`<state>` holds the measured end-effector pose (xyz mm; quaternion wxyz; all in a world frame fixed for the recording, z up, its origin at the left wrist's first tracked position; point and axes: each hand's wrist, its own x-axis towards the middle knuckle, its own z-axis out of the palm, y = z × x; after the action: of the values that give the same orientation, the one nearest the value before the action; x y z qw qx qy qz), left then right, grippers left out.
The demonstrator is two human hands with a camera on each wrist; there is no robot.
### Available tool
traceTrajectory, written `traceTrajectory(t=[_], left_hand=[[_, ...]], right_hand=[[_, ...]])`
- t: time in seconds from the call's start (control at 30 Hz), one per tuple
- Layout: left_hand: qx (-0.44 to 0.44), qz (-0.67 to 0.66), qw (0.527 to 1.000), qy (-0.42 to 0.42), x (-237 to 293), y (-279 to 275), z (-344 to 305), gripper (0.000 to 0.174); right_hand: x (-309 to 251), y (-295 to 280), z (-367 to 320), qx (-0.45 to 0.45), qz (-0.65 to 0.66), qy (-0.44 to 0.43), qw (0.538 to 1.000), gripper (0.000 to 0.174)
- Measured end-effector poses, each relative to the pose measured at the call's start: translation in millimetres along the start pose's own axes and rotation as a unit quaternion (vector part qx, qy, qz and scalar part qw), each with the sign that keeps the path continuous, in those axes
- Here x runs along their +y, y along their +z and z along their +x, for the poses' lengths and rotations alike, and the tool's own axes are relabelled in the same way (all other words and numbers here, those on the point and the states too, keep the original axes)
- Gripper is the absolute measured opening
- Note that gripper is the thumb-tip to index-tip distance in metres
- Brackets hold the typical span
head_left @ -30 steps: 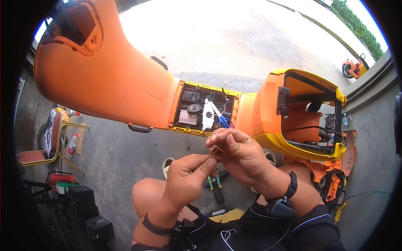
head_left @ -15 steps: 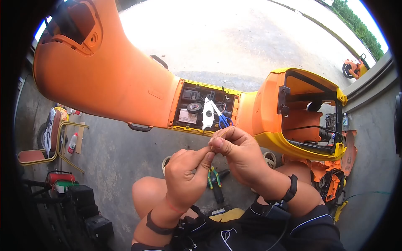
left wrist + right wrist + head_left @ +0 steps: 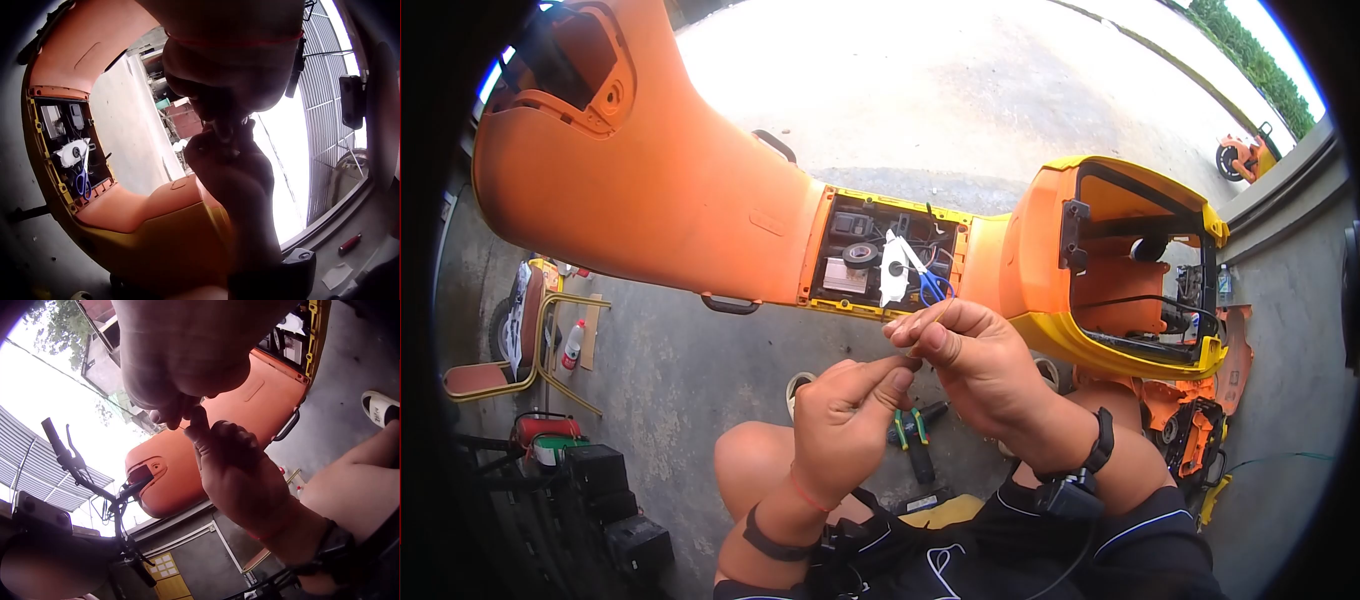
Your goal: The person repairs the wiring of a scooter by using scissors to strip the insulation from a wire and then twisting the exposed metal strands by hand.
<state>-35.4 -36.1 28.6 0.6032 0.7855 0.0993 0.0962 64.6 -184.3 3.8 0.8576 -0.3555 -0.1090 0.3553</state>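
Both hands meet in front of the orange scooter body (image 3: 690, 210). My right hand (image 3: 992, 385) pinches a thin yellowish wire (image 3: 944, 312) between thumb and fingers. Just below, my left hand (image 3: 838, 432) pinches with thumb and forefinger at the same wire, its lower end mostly hidden by the fingertips. A short bit of wire (image 3: 182, 428) shows between the hands in the right wrist view. Beyond them, blue-handled scissors (image 3: 934, 288) and a white piece with a dark spot (image 3: 894, 272) lie over the open compartment, beside a black tape roll (image 3: 861, 256).
Pliers (image 3: 914, 428) with green-and-yellow handles lie on the floor between the legs, near a dark tool (image 3: 922, 466). A chair (image 3: 525, 345) and a bottle (image 3: 574, 345) stand at the left, above black boxes (image 3: 636, 540). Orange parts (image 3: 1190, 440) lie at the right.
The fingertips came closer together, covering the bit of wire seen between them a second ago. The right hand's fingers have since shifted slightly, still pinching. The head view has moved a little.
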Motion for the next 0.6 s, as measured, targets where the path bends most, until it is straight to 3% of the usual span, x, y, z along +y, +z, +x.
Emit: traceTrajectory(t=[0.43, 0.57, 0.6], left_hand=[[-0.086, -0.187, 0.97, -0.132, 3, -9, 2, 0.026], [-0.098, -0.211, 0.963, -0.137, 1, -10, 2, 0.027], [-0.068, -0.191, 0.972, -0.122, -1, -9, 1, 0.026]], right_hand=[[-6, 1, 0, -0.046, 0.056, -0.007, 0.997, 0.019], [-5, 1, 1, -0.067, 0.069, -0.004, 0.995, 0.02], [-5, 4, 2, -0.039, 0.071, 0.023, 0.996, 0.021]])
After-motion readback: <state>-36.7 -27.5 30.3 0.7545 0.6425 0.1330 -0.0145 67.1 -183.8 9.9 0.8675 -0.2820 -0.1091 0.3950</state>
